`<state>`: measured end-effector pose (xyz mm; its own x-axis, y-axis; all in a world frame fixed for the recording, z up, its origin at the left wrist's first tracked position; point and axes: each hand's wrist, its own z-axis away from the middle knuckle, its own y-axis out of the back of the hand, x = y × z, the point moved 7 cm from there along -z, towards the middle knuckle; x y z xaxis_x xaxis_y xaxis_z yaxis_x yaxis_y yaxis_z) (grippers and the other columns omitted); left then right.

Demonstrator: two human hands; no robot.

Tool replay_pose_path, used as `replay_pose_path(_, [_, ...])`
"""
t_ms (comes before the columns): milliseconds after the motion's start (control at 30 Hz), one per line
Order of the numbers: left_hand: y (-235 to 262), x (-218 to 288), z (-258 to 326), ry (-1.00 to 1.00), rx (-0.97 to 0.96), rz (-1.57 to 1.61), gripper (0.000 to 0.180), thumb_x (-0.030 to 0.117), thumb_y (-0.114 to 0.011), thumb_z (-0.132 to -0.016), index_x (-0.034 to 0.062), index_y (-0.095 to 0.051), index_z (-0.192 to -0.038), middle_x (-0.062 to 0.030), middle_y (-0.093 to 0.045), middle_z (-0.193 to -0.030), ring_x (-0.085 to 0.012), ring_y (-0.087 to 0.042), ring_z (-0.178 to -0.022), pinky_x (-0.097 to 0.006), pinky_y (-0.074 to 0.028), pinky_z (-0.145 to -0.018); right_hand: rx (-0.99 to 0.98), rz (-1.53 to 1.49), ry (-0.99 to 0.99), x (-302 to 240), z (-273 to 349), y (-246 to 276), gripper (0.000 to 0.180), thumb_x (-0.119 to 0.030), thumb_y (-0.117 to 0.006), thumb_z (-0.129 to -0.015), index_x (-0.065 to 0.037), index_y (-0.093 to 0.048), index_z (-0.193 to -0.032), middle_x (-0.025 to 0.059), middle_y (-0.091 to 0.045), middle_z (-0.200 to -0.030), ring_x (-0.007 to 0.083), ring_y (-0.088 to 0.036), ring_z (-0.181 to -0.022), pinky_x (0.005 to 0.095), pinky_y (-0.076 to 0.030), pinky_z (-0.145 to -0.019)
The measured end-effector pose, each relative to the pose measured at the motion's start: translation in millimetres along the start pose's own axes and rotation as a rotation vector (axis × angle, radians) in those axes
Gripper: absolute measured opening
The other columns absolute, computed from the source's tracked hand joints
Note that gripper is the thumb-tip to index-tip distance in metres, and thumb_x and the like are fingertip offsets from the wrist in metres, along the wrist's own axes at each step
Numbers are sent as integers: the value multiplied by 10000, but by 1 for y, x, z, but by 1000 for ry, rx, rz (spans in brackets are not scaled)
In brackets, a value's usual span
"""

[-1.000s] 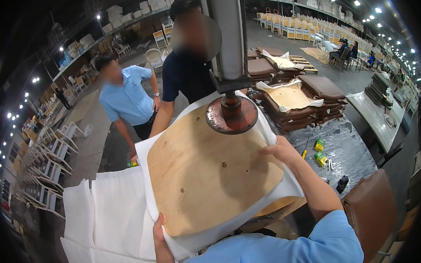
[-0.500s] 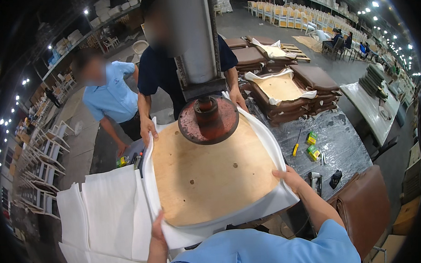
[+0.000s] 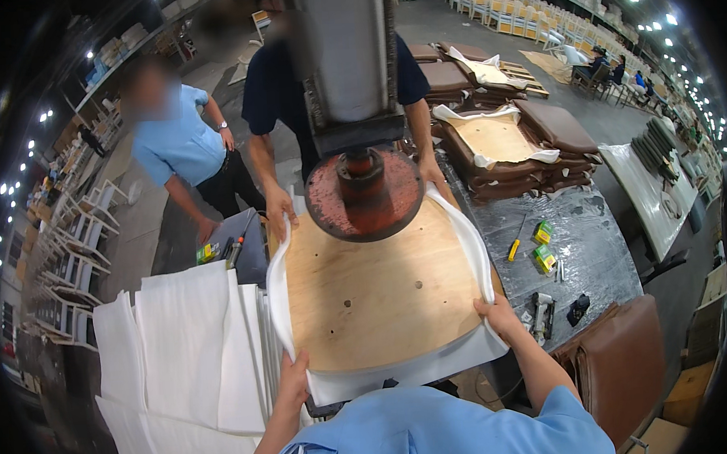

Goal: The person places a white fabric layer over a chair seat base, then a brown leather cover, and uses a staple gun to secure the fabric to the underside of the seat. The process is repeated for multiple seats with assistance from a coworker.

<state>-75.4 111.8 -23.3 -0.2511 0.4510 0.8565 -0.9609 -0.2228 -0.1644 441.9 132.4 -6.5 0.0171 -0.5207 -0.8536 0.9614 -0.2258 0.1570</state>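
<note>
A plywood seat panel (image 3: 383,307) lies with holes in its top face, over white padding (image 3: 411,377) that curls up round its sides. My left hand (image 3: 295,378) grips the padding at the near left corner. On the near right side, my right hand (image 3: 497,317) is closed on the padding's edge, its thumb beside the wood. Across from me, a co-worker in a dark shirt holds the two far corners, one hand (image 3: 278,205) at the left and the other (image 3: 431,172) at the right. A round red press plate (image 3: 365,198) hangs above the far part of the panel, hiding some of it.
White padding sheets (image 3: 182,348) are stacked at my left. The wrapped table (image 3: 579,250) at right bears a yellow-handled screwdriver (image 3: 514,250), small boxes (image 3: 544,258) and a staple gun (image 3: 542,315). Brown seat covers (image 3: 621,362) and stacked brown seats (image 3: 491,173) stand nearby. Another person (image 3: 177,138) leans at left.
The panel and padding have shifted a little away from me under the press plate, with both my hands still on them. The person at left has brought one hand to the hip.
</note>
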Motion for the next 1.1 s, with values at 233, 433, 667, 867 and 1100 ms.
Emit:
replay_pose_path(233, [-8, 15, 2, -336, 207, -700, 709, 225, -555, -1093, 51, -246, -1707, -287, -521, -1577, -451, -551, -1409, -491, -444, -1171, 113, 331, 133, -9, 0, 6, 266, -174, -725, -1013, 57, -741, -1144, 61, -749, -931, 152, -663, -833, 353, -537, -774])
replay_pose_path(433, [-21, 18, 1, -224, 173, -922, 790, 273, -545, -1086, -66, -163, -1688, -413, -599, -1376, -568, -636, -1207, -603, -513, -1019, 58, 425, 154, -3, -10, 11, 324, -223, -714, -1039, 79, -735, -1154, 92, -763, -946, 167, -681, -831, 367, -553, -755])
replay_pose_path(667, [-26, 12, -4, -281, 127, -1089, 851, 309, -602, -1078, -146, -169, -1651, -423, -616, -1282, -563, -683, -1087, -594, -556, -958, 87, 619, 179, -14, -14, 13, 359, -275, -716, -1008, 70, -754, -1097, 164, -776, -895, 263, -737, -814, 423, -562, -774])
replay_pose_path(867, [-21, 14, 1, -254, 2, -1240, 869, 322, -609, -1076, -203, -179, -1618, -432, -605, -1320, -534, -706, -1067, -566, -589, -932, 99, 717, 176, -19, -10, 4, 382, -306, -710, -1002, 55, -754, -1119, 219, -786, -919, 339, -775, -893, 455, -564, -824])
replay_pose_path(1100, [-27, 19, -5, -189, -73, -1438, 800, 363, -551, -1083, -199, -292, -1591, -388, -644, -1321, -491, -744, -992, -542, -612, -868, 153, 858, 182, -19, -5, 4, 384, -354, -727, -982, -9, -782, -1141, 250, -789, -1002, 433, -765, -987, 506, -573, -889])
